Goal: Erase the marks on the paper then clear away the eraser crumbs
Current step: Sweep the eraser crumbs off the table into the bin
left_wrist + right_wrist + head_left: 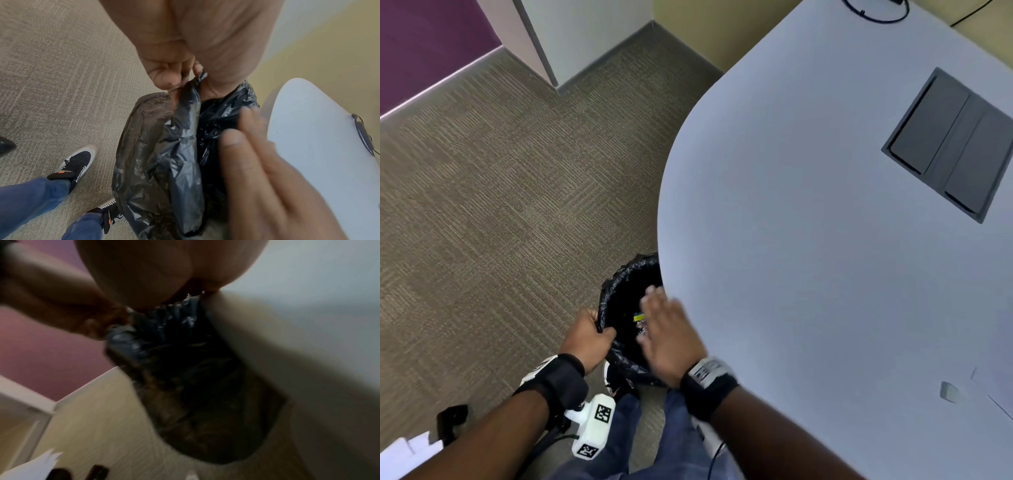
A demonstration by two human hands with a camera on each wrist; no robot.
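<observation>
Left hand (174,61) around bin liner (164,146) rim.

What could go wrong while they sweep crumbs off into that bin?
The left hand grips only the thin bin liner, which could slip or tear. The bin sits partly under the table edge, so crumbs brushed by the open right hand may miss and land on the carpet.

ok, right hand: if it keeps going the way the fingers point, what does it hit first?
Probably the far rim of the bin liner. The right hand is flat over the bin's mouth beside the table edge, fingers pointing across the opening; depth is unclear, so it may pass above.
</observation>
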